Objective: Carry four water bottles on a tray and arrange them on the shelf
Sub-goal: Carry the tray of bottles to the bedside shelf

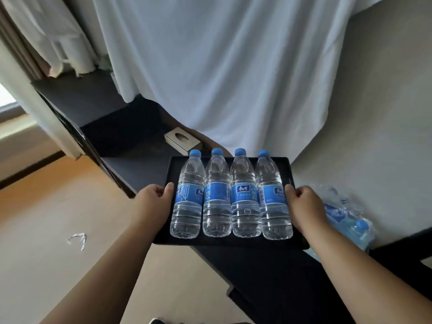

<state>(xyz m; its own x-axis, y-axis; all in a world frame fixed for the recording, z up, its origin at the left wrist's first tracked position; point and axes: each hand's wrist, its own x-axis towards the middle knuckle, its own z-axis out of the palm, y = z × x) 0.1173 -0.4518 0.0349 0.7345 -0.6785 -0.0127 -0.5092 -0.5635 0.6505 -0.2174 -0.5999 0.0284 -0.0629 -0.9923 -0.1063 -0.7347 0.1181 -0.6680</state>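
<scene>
A black tray (284, 166) is held level in front of me. My left hand (155, 198) grips its left edge and my right hand (304, 204) grips its right edge, thumbs on top of the rim. Several clear water bottles with blue caps and blue labels lie side by side on the tray, caps pointing away from me; the leftmost bottle (188, 195) is beside my left thumb and the rightmost bottle (272, 195) is beside my right thumb. A dark shelf surface (77, 99) runs along the wall at the upper left.
A tissue box (182, 141) sits on the dark counter (140, 169) just beyond the tray. A plastic-wrapped pack of water bottles (346, 213) lies to the right of my right hand. A white sheet (222, 66) hangs ahead. Wooden floor with a white scrap (78, 239) lies at the left.
</scene>
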